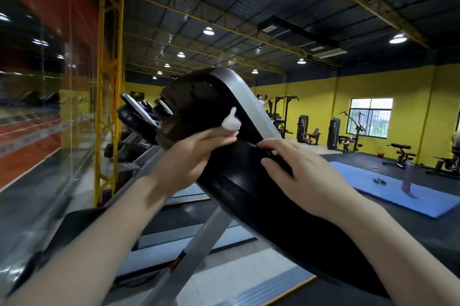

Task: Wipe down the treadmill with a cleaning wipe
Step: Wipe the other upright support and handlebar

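Both arms reach forward and up onto the treadmill (249, 181), whose black console tilts across in front of the person. The left hand (196, 153) lies against the console's dark face, fingers stretched toward the silver trim strip, and pinches a small crumpled white cleaning wipe (232, 123) at the fingertips; the wipe sticks up just above those fingers, touching the black panel. The right hand (301, 173) sits just beside it, to its right, palm down on the console's lower black housing, fingers spread and lightly bent, its fingertips at the edge where the silver strip (249, 104) meets the black part. It holds nothing. The two hands are close, nearly touching at the fingertips.

No writing on the console can be read; the view is blurred there.

Beyond the right hand a blue mat (388, 188) lies on the floor, with weight machines (333, 133) against the yellow wall. Beyond the left hand stand more treadmills (139, 113) beside a glass wall.
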`<state>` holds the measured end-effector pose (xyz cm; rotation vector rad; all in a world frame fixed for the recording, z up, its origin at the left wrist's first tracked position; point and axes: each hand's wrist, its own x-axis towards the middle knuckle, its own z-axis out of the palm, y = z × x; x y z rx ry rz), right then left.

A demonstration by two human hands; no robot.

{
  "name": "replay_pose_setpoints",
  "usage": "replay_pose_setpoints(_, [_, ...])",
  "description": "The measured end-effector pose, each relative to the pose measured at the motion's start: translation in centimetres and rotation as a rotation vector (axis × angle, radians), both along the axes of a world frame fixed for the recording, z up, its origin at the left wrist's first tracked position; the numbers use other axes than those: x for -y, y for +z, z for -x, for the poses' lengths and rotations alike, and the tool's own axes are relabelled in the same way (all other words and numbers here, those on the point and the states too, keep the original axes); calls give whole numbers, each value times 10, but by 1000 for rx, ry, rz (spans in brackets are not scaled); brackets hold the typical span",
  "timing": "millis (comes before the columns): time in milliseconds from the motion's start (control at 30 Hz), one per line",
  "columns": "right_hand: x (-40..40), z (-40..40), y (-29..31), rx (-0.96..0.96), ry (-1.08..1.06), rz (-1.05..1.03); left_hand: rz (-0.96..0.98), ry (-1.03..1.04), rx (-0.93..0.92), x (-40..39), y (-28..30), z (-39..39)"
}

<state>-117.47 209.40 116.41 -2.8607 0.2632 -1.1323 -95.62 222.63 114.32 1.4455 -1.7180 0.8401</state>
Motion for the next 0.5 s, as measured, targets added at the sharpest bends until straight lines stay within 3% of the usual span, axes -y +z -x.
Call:
replay_pose_setpoints(67, [-7,1,-4,1,-89,36,89,-70,-192,-1,-15,21])
replay_pose_setpoints(167, [-13,0,-9,-4,-172,75,122,-190,-158,1,-40,68])
replay_pose_setpoints(300, [-17,1,-10,38,-194,48,277,-123,-165,8,-57,74])
replay_pose_setpoints(500, [-23,-1,-14,51,-253,17,661,-91,-824,47,-120,61])
